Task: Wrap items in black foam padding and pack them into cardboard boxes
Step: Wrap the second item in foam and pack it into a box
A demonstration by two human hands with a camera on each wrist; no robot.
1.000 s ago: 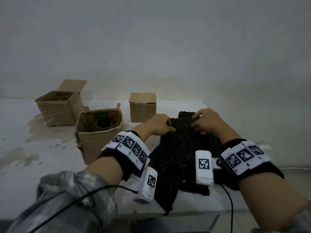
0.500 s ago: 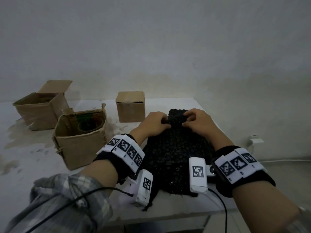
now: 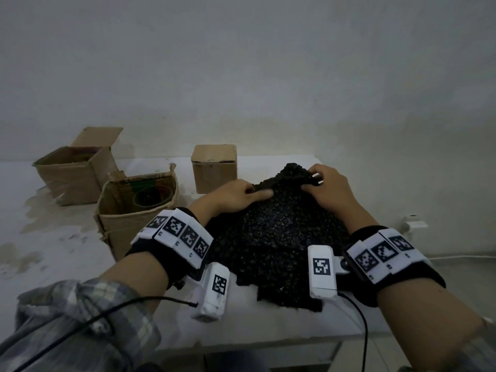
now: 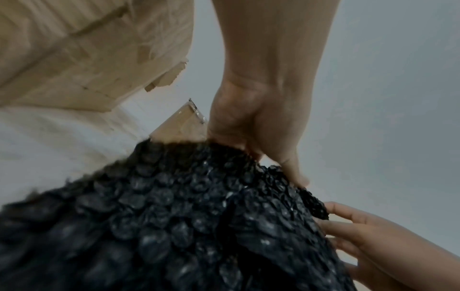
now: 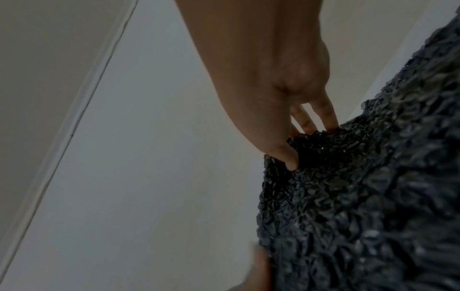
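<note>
A sheet of black bubbly foam padding (image 3: 276,232) lies on the white table (image 3: 67,251), humped up at its far end over something hidden beneath. My left hand (image 3: 239,196) pinches the far left edge of the padding (image 4: 199,206), thumb on top. My right hand (image 3: 326,187) grips the raised far corner, fingers curled over the fold (image 5: 331,149). Three cardboard boxes stand to the left: an open one with green rings inside (image 3: 134,210), an open one with its flap up (image 3: 75,173), and a small closed one (image 3: 214,170).
The table's right edge runs just beyond my right hand, with a white wall behind. A white bracket or plug (image 3: 414,224) and a cable sit low on the right. Wrist camera units and black cables hang near the table's front edge.
Both hands have pulled the padding's far end up and toward me, folding it over into a raised hump. My head view shifted slightly, so the boxes appear further left.
</note>
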